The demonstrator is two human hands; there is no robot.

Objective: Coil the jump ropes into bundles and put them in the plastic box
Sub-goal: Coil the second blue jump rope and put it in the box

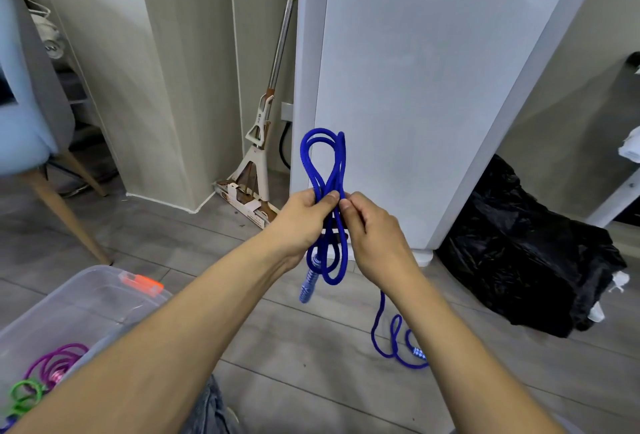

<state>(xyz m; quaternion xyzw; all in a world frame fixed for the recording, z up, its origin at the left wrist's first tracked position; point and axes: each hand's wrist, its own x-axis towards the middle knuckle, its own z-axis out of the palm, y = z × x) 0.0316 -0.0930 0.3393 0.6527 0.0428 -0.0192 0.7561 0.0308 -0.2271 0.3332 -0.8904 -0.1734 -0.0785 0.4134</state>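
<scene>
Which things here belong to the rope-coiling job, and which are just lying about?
Job: blue jump rope, left hand, right hand, plastic box, purple rope, green rope.

Lying about: mop, black bag, chair.

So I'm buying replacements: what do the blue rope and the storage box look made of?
The blue jump rope looks like braided fabric cord, matte, with a woven texture; its handle looks like ribbed, translucent plastic. The plastic box looks like clear, slightly frosted plastic, since the floor shows through it, with an orange clip, probably glossy plastic.
</scene>
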